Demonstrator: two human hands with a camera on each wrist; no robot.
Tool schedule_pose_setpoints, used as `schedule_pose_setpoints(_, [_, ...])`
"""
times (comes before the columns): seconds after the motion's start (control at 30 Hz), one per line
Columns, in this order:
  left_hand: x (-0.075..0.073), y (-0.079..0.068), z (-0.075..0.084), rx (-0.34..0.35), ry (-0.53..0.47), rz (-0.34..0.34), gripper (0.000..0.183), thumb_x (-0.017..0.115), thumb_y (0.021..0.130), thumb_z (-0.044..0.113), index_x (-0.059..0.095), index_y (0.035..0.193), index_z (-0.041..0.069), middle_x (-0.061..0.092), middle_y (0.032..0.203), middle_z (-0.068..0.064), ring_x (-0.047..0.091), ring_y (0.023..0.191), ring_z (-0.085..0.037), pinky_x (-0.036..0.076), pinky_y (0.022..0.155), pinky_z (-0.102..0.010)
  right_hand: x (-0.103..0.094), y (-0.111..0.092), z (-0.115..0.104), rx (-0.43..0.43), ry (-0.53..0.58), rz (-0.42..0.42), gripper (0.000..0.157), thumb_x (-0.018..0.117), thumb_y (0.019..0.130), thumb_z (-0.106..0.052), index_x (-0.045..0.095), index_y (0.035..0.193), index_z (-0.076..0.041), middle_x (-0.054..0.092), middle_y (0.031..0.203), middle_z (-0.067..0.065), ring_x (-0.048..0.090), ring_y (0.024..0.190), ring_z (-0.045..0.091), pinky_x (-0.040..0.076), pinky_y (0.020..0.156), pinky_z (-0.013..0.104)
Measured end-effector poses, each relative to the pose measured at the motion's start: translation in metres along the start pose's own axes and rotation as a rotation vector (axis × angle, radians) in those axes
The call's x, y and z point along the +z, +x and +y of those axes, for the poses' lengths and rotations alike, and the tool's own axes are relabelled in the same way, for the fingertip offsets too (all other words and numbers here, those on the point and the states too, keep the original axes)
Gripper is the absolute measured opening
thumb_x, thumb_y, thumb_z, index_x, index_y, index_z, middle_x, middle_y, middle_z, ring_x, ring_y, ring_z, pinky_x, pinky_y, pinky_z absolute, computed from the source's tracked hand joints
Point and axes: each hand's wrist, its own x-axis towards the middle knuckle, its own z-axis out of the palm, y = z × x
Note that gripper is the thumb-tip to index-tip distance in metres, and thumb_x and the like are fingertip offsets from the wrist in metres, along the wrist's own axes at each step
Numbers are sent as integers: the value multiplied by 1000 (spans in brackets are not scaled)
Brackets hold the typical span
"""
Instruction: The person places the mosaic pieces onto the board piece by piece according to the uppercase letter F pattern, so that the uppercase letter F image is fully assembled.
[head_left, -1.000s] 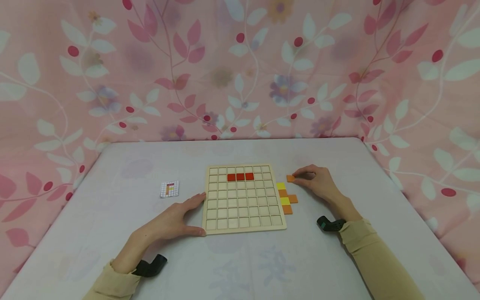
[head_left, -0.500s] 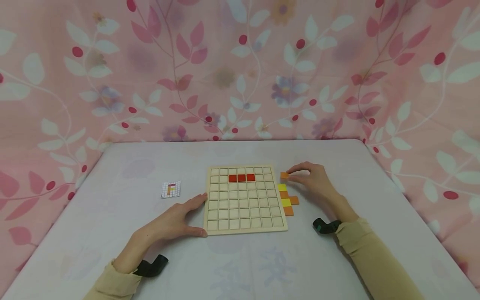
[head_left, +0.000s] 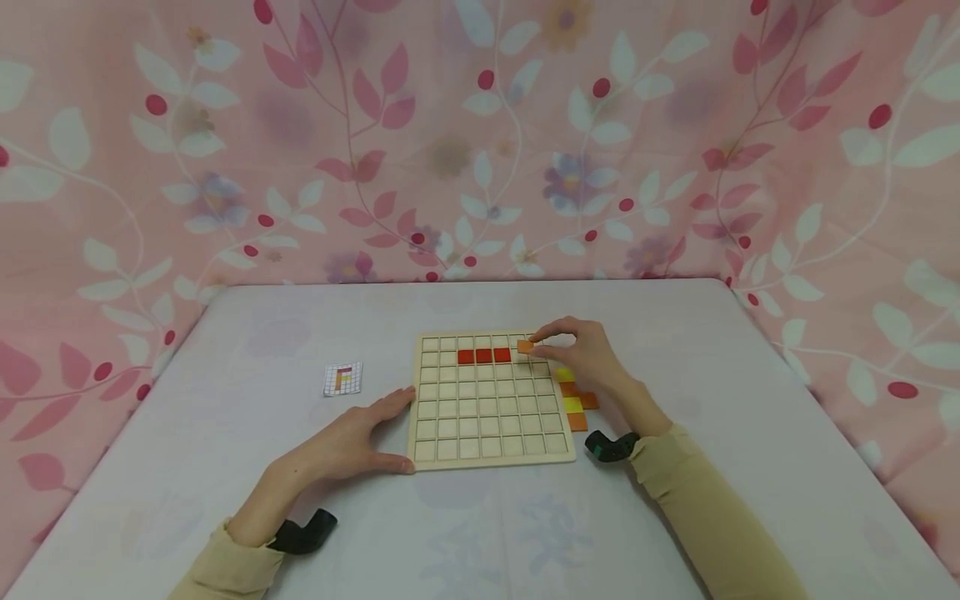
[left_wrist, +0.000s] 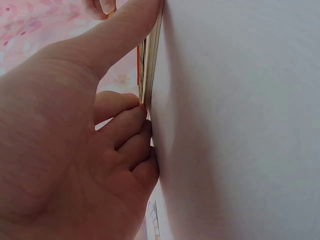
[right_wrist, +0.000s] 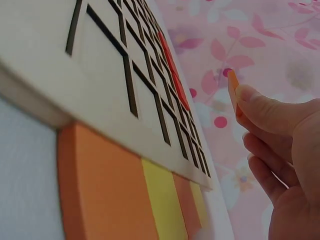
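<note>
Orange tile [head_left: 525, 347]: pinched between thumb and forefinger of the right hand [head_left: 585, 350], above the far right part of the board [head_left: 491, 465]. Half a second ago, tile and hand were beyond the board's right edge; both have shifted leftward. Left hand [head_left: 341, 442] unchanged: thumb and fingers spread, touching the board's left edge. Right wrist view shows a gap between held tile and board. Three red tiles [head_left: 483, 356] sit just left of the right fingertips. Loose tiles [head_left: 573, 405], nearer the person than that hand, line the board's right edge.
</note>
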Motion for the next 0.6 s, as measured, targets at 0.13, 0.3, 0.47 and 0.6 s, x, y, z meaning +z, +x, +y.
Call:
schedule_pose_setpoints(0.13, [0, 0, 0, 2, 1, -1, 108, 82, 73, 58, 30, 159, 18, 29, 164, -3, 26, 151, -29, 27, 120, -53, 13, 7, -5, -11, 21, -4, 19, 83, 83, -32, 79, 99, -23, 72, 109, -4, 58, 116, 20, 39, 110, 49])
schedule_pose_setpoints(0.3, [0, 0, -1, 4, -1, 0, 108, 82, 73, 58, 30, 159, 18, 29, 164, -4, 26, 151, -29, 28, 119, -53, 26, 12, -10, -26, 43, -17, 17, 83, 83, -31, 79, 98, -23, 72, 109, -4, 59, 115, 21, 41, 109, 48])
schedule_pose_setpoints(0.47, [0, 0, 0, 12, -1, 0, 108, 82, 73, 58, 30, 159, 18, 29, 164, -3, 26, 151, -28, 28, 119, -53, 37, 15, -13, -25, 53, -35, 14, 82, 84, -33, 78, 96, -26, 71, 110, -7, 58, 117, 18, 42, 108, 46])
schedule_pose_setpoints(0.6, [-1, 0, -1, 15, 2, 1, 108, 82, 73, 59, 30, 158, 18, 29, 164, -3, 26, 151, -28, 28, 119, -52, 45, 17, -14, -34, 56, -51, 14, 82, 83, -34, 78, 95, -27, 71, 111, -8, 58, 118, 17, 44, 107, 43])
